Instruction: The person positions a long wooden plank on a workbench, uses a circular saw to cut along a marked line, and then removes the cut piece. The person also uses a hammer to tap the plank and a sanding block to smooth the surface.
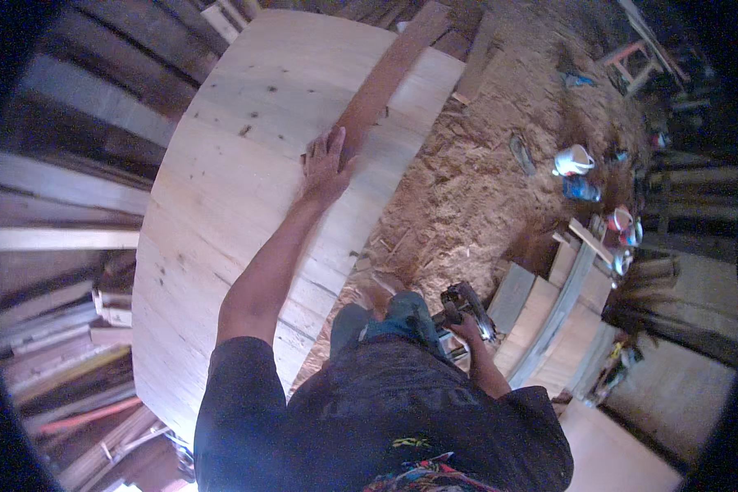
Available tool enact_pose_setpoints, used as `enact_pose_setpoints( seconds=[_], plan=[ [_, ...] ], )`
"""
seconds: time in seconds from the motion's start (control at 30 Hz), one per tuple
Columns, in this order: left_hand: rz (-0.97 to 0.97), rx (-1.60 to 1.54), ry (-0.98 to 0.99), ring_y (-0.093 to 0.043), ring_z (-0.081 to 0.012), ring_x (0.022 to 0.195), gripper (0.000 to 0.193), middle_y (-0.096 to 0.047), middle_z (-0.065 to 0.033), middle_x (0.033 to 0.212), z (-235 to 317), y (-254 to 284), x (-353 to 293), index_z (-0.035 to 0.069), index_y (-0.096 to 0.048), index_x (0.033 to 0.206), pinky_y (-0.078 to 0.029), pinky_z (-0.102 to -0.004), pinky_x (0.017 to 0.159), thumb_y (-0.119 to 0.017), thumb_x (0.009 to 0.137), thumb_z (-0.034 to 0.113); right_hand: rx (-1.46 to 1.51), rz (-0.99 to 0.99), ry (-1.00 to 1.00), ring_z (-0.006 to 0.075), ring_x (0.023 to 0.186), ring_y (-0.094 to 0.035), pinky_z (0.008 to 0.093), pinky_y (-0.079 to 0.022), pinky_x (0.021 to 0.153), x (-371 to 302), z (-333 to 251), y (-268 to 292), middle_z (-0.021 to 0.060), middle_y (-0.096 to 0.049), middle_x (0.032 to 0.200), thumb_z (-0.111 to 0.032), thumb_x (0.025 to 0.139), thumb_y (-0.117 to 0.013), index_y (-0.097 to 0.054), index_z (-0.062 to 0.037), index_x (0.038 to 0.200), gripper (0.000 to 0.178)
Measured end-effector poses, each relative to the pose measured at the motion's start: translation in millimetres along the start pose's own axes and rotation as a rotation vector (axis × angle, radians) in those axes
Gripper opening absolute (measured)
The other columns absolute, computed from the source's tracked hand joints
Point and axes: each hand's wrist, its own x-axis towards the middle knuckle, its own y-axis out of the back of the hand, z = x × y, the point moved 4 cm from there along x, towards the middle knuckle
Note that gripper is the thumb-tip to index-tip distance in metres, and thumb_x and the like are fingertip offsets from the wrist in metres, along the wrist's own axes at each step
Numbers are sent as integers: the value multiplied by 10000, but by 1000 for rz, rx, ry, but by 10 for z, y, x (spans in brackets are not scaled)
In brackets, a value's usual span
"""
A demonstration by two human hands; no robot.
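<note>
A large pale wooden panel [246,189] with dark knots lies at my left and in front of me. Along its right side rests a long reddish-brown plank [398,70], its far end reaching past the panel's edge. My left hand [326,168] lies at the plank's near end, fingers outstretched and slightly apart over its edge and the panel. Low at my right side, my right hand [467,328] is wrapped round the handle of a dark, bulky power tool [465,302]. The tool hangs apart from the panel; its exact kind is unclear.
Stacked timber [66,238] lines the left. Wood shavings cover the floor [459,180] on the right, where a white bucket [574,160] and a blue container [580,190] stand. More boards [541,320] lie beyond my right hand.
</note>
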Motion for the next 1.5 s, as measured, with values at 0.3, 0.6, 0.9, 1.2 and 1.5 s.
enact_pose_setpoints(
  seconds=[0.3, 0.6, 0.9, 1.2, 1.5],
  plan=[
    [325, -183, 408, -461, -392, 1364, 632, -484, -182, 1495, 196, 1412, -2626, 34, -482, 1436, -372, -535, 1106, -718, 906, 285, -249, -311, 368, 358, 1018, -689, 458, -528, 871, 726, -740, 533, 200, -729, 1045, -401, 694, -848, -709, -50, 1139, 583],
    [694, -50, 1332, -589, -357, 1217, 544, -575, -192, 1380, 738, 1484, -6858, 34, -506, 1409, -497, -450, 996, -702, 920, 169, -552, -571, 353, 331, 1036, -670, 463, -512, 837, 843, -1549, 633, 210, -706, 1069, -405, 752, -807, -680, 4, 1139, 578],
    [1065, -458, 1963, -666, -264, 1089, 626, -573, -177, 1367, 2105, 591, -8734, 74, -411, 1496, -575, -381, 825, -683, 936, 142, -736, -476, 391, 278, 1066, -636, 442, -500, 825, -85, -2766, -852, 227, -668, 1144, -403, 811, -775, -661, 91, 1104, 586],
    [1318, -439, 2091, -692, -258, 1025, 618, -639, -166, 1287, 2207, 567, -9640, 80, -428, 1481, -567, -366, 847, -692, 930, 175, -775, -597, 375, 306, 1156, -607, 386, -460, 978, -1633, -3475, -2424, 280, -604, 1285, -436, 791, -809, -480, 249, 1300, 914],
    [1334, -462, 2008, -710, -275, 981, 643, -676, -181, 1225, 1521, 1007, -10780, 47, -443, 1464, -560, -371, 859, -721, 915, 236, -1009, -646, 614, 346, 1201, -604, 417, -481, 971, -2608, -3635, -3896, 315, -606, 1291, -505, 744, -817, -539, 220, 1242, 922]
  ],
)
